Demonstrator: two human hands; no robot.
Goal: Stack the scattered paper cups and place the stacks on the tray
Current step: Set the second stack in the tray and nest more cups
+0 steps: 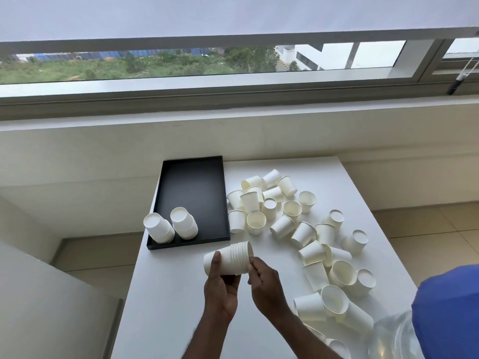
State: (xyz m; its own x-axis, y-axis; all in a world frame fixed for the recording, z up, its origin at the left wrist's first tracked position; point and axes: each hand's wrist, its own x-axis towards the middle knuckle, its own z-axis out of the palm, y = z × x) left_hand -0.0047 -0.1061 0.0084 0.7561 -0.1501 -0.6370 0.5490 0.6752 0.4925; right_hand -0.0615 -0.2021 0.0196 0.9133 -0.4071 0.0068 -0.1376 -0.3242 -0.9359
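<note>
judging from the two stacks (184,224) on the black tray (194,187) at left, the held stack (232,257) should go beside them, squared first: left hand (220,285) grips its base, right hand (267,283) pinches its rim (lightly, paper dents). loose cups (283,226) lie right; nearest ones hide behind clear plastic (388,332).

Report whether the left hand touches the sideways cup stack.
Touching. The head view shows the left hand wrapped around the sideways cup stack, thumb lying across its side.
</note>
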